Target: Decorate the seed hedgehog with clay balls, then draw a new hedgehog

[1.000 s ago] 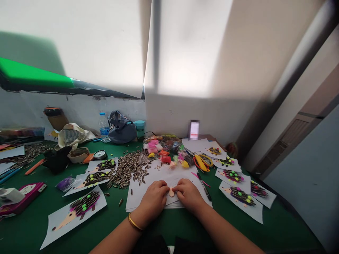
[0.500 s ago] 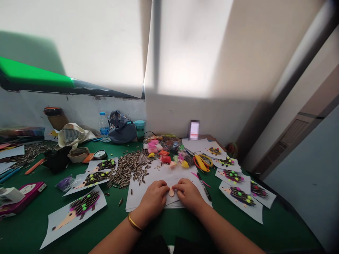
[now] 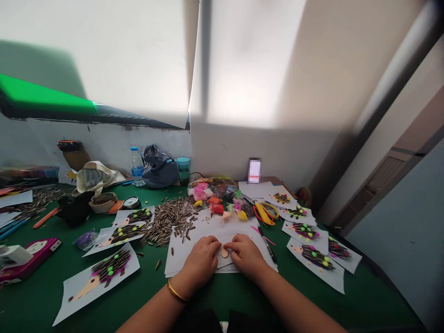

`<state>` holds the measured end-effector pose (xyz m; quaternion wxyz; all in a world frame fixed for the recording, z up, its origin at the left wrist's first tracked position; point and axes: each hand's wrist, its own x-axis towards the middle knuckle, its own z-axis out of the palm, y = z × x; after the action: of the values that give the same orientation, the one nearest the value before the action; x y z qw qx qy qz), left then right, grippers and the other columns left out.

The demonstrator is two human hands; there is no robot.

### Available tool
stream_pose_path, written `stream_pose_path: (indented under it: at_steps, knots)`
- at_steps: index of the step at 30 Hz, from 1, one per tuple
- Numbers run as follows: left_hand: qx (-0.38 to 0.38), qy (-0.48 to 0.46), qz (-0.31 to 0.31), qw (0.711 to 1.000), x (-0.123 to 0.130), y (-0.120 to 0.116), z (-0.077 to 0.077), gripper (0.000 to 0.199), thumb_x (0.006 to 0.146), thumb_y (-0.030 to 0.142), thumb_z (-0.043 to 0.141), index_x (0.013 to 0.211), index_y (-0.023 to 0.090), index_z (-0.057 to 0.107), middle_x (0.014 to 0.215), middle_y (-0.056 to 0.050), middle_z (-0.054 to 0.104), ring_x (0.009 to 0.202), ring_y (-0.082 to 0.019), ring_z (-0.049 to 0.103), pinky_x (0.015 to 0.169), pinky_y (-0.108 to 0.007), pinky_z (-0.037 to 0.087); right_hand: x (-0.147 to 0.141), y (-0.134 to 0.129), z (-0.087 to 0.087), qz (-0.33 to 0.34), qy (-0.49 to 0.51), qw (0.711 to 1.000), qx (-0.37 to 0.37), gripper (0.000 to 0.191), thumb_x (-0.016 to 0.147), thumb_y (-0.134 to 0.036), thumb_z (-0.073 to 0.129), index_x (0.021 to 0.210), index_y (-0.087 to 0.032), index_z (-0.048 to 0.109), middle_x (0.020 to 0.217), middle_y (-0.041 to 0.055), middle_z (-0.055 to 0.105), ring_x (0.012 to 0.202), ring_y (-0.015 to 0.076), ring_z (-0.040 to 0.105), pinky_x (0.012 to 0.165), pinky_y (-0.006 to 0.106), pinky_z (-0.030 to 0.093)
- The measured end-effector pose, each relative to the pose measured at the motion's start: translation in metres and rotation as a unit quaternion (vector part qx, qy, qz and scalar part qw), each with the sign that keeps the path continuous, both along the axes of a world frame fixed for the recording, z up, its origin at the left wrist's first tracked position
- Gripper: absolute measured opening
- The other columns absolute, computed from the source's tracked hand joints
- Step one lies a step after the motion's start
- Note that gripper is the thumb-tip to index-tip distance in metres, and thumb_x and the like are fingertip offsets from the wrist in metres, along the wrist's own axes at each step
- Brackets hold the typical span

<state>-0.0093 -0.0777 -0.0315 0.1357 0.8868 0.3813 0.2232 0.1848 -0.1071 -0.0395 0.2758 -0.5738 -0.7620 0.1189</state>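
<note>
A small flat peach-coloured clay piece lies on the white paper between my two hands. My left hand, with curled fingers, touches its upper left edge with the fingertips. From the other side, the fingers of my right hand are bent and pressed at its upper right edge. A black pen and a pink stick lie right of my right hand. Sunflower seeds are heaped behind my left hand, some spilling onto the paper.
Bagged coloured clay and yellow-handled scissors lie behind the paper. Hedgehog pictures stand at left and right. A phone leans on the wall; a blue bag and water bottle are at back left.
My right fingertips have shifted very slightly at the top of the clay piece. Everything else stays where it was.
</note>
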Motion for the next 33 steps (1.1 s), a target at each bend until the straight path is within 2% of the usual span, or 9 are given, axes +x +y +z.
stream_pose_path:
  at_steps: [4,9,14,20,27,33]
  knots:
    - [-0.001,0.001,0.001,1.000,0.0003,-0.0005,0.0005,0.030,0.081,0.007,0.045,0.101,0.020,0.064,0.105,-0.006,0.061,0.100,-0.020,0.054,0.093,-0.035,0.043,-0.0009,-0.0001,0.0006,0.007,-0.028,1.000,-0.006,0.038,0.079,-0.012,0.053,0.103,-0.032,0.074,0.090,0.0030,0.060,0.091,0.0178,0.053,0.083,0.029,0.040]
    - [0.001,0.000,0.002,1.000,0.0007,-0.0011,0.0003,0.031,0.081,0.007,0.045,0.103,0.020,0.063,0.106,-0.007,0.061,0.100,-0.020,0.054,0.093,-0.035,0.043,-0.0012,-0.0011,0.0032,-0.003,-0.002,1.000,0.000,0.042,0.079,-0.009,0.050,0.111,-0.029,0.071,0.093,0.0040,0.060,0.092,0.0175,0.053,0.084,0.028,0.040]
    - [0.005,0.001,0.005,1.000,0.0005,-0.0015,0.0004,0.032,0.081,0.007,0.045,0.103,0.021,0.063,0.106,-0.006,0.061,0.100,-0.020,0.054,0.092,-0.035,0.043,-0.0032,-0.0028,0.0063,0.001,-0.034,0.999,-0.012,0.037,0.078,-0.013,0.053,0.101,-0.034,0.073,0.089,0.0024,0.059,0.090,0.0184,0.052,0.081,0.030,0.038]
    - [0.009,0.010,0.004,1.000,0.0004,-0.0012,0.0003,0.033,0.082,0.008,0.046,0.106,0.021,0.064,0.108,-0.007,0.061,0.100,-0.021,0.053,0.093,-0.036,0.043,-0.0009,-0.0003,0.0036,-0.021,0.028,0.999,-0.014,0.044,0.080,-0.009,0.048,0.115,-0.025,0.068,0.094,0.0049,0.060,0.096,0.0181,0.053,0.087,0.028,0.040]
    - [0.014,0.027,-0.007,1.000,0.0013,-0.0057,0.0068,0.034,0.083,0.010,0.046,0.107,0.025,0.064,0.107,-0.005,0.059,0.099,-0.020,0.052,0.091,-0.035,0.042,-0.0028,-0.0004,0.0030,-0.019,0.001,1.000,-0.014,0.039,0.079,-0.009,0.050,0.105,-0.028,0.072,0.090,0.0038,0.060,0.092,0.0180,0.053,0.085,0.028,0.040]
    - [0.011,0.035,-0.005,0.999,0.0013,-0.0056,0.0078,0.036,0.081,0.009,0.046,0.107,0.025,0.063,0.107,-0.005,0.059,0.099,-0.020,0.052,0.092,-0.035,0.042,-0.0012,0.0004,0.0028,-0.019,0.024,1.000,-0.007,0.041,0.078,-0.007,0.049,0.107,-0.025,0.072,0.092,0.0046,0.060,0.094,0.0179,0.053,0.087,0.028,0.041]
